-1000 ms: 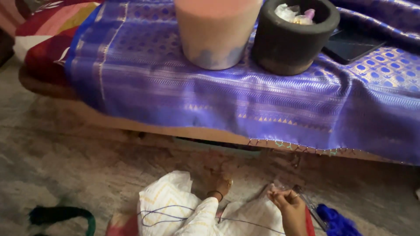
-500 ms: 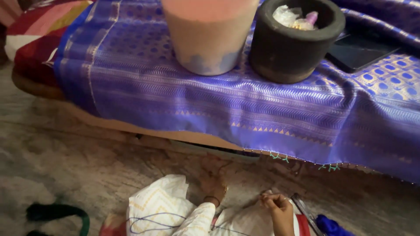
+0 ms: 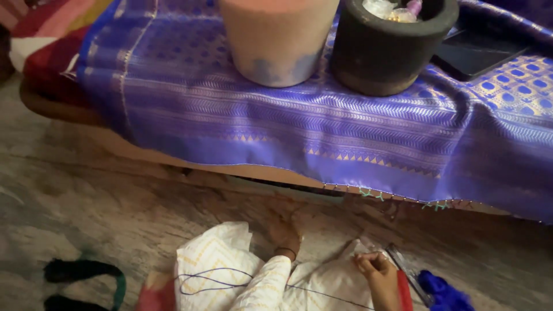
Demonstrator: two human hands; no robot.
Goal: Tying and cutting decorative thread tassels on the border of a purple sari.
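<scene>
Right hand [image 3: 375, 270] pinches a purple thread [image 3: 214, 277] trailing leftward; beyond it, few green tassels [image 3: 403, 198] knotted on the blue sari [image 3: 322, 124] edge, most remaining.

Two pots [image 3: 276, 40] side by side on saree [image 3: 322, 126]; tablet [image 3: 478, 52] to rt; thread bundle [image 3: 443, 291] on floor [image 3: 103, 213] below.

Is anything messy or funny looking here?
A little. A thin purple thread lies in loose loops over the white cloth by the left hand. The purple cloth has small green tufts on its bottom edge. Nothing looks spilled or broken.
</scene>
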